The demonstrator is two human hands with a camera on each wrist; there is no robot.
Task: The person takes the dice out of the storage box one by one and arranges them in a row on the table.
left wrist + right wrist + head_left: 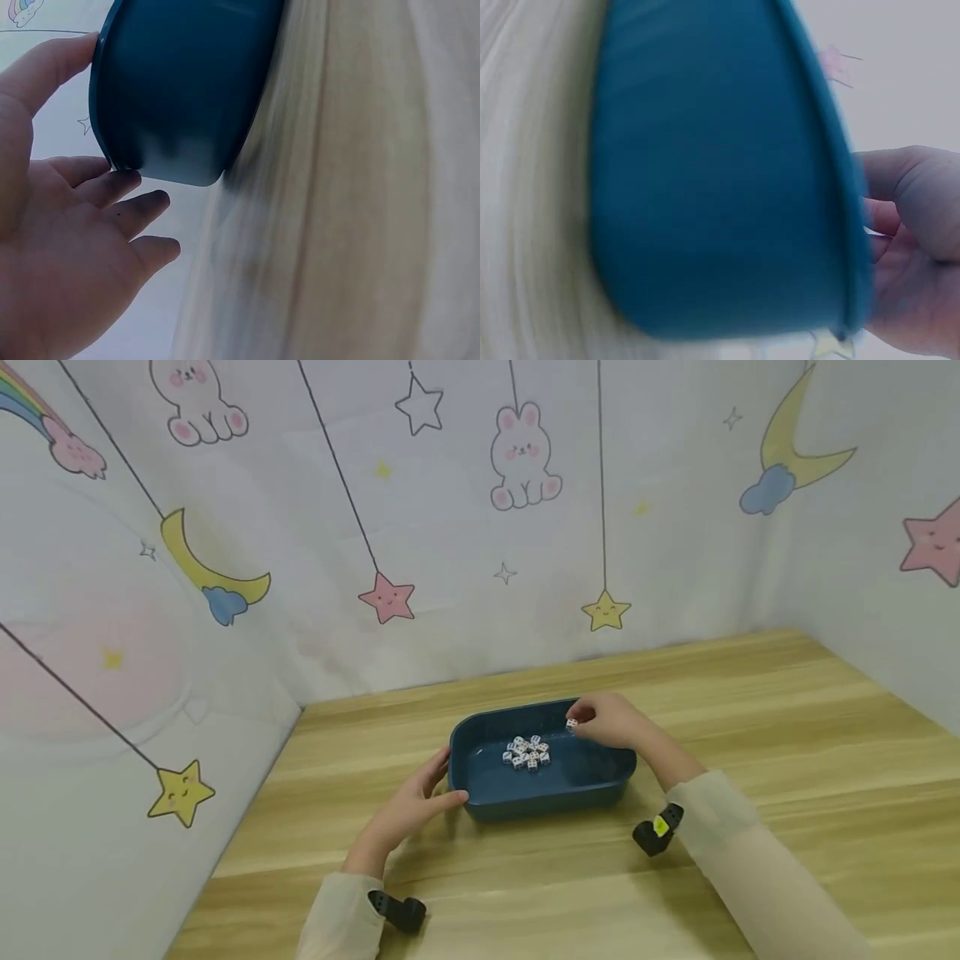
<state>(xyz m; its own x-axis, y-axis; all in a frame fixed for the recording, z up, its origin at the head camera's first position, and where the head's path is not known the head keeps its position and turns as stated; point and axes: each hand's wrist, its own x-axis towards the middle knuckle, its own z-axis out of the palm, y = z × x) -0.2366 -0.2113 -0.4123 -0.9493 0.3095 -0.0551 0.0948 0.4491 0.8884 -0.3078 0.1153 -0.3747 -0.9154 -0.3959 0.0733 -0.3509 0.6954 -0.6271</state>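
Note:
A dark blue rectangular bin rests on the wooden table. On its floor lies a cluster of several white dice with dark pips. My left hand holds the bin's left end, its thumb at the near corner of the rim and its fingers along the side. In the left wrist view, the fingertips touch the rim while the palm stays apart from it. Over the far right part of the bin, my right hand pinches one white die. In the right wrist view, the bin's wall hides that die and the fingertips.
The wooden table extends around the bin. Behind it and at both sides hang pale cloth walls printed with stars, moons and rabbits. A black wrist camera is strapped to each cuff, the left one close above the tabletop.

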